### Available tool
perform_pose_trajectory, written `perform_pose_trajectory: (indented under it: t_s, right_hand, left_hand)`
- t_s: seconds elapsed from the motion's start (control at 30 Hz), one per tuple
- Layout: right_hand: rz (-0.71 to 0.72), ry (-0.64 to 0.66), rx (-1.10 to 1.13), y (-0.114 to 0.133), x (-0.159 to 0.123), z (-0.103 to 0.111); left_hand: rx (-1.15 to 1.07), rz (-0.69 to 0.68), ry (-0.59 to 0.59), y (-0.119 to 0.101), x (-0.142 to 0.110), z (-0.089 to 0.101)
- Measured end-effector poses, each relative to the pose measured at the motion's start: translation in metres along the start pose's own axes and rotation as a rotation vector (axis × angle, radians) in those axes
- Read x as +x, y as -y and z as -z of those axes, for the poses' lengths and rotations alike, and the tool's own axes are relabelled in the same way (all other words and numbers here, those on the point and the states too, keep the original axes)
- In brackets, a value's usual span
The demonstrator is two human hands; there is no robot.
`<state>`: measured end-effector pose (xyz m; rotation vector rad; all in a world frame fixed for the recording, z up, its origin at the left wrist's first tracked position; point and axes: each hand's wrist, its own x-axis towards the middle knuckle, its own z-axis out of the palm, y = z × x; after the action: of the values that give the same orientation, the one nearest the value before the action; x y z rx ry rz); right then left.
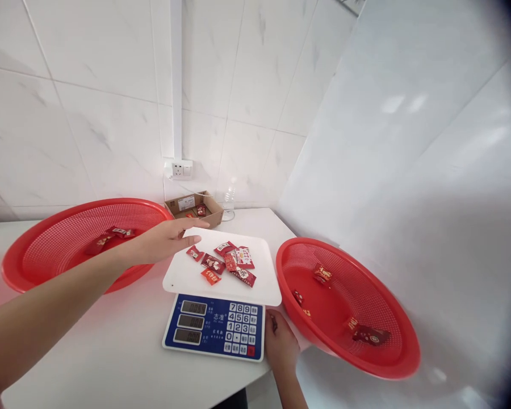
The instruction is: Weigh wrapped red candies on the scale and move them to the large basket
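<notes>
A digital scale (215, 328) with a blue keypad panel stands on the table, its white weighing tray (179, 281) bearing several wrapped candies (213, 263) in red, orange and pink. Over the tray's far left corner is my left hand (166, 238), open, fingers stretched toward the right, with nothing in it. Close against the scale's right side, my right hand (282, 341) has its fingers curled in; whether they hold anything is hidden. The top display shows a small number that is hard to read.
Red plastic baskets stand on both sides: the left basket (29, 250) and the right basket (392, 301), each with a few wrapped candies. Behind the tray sit a cardboard box (215, 215) with candies and a clear plastic bottle (229, 201). A wall socket (179, 169) is above.
</notes>
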<state>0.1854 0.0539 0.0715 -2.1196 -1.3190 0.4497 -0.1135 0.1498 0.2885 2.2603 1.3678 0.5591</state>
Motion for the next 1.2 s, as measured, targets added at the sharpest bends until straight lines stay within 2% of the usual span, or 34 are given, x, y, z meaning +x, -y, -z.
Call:
perform_pose_trajectory:
  t_s: [0.07, 0.23, 0.37, 0.5, 0.73, 0.87, 1.0, 1.1, 1.2]
  right_hand:
    - [-0.021, 0.017, -0.014, 0.002, -0.001, 0.001]
    - [-0.064, 0.054, -0.026, 0.006, -0.002, 0.003]
    - [-0.092, 0.067, -0.059, 0.006, 0.001, 0.001]
    - [-0.084, 0.066, -0.064, 0.006, 0.001, 0.001]
    - [-0.074, 0.047, -0.068, 0.006, -0.001, 0.001]
    - [-0.064, 0.038, -0.054, 0.006, -0.001, 0.000]
    - [-0.080, 0.039, -0.053, 0.006, 0.000, 0.000]
    - [-0.095, 0.031, -0.071, 0.008, -0.001, 0.001]
    - [-0.096, 0.020, -0.071, 0.008, -0.002, 0.001]
  left_hand:
    - [0.066, 0.032, 0.073, 0.013, 0.000, -0.010]
    - [0.131, 0.069, 0.255, 0.037, 0.011, -0.050]
    - [0.133, 0.052, 0.349, 0.031, 0.017, -0.070]
    - [0.107, -0.036, 0.382, 0.021, 0.021, -0.080]
    - [0.170, -0.134, 0.433, 0.018, 0.038, -0.094]
    - [0.214, -0.181, 0.426, 0.011, 0.049, -0.100]
    - [0.226, -0.197, 0.363, 0.004, 0.054, -0.104]
    - [0.200, -0.197, 0.273, 0.000, 0.047, -0.098]
    - [0.160, -0.164, 0.182, 0.001, 0.025, -0.082]
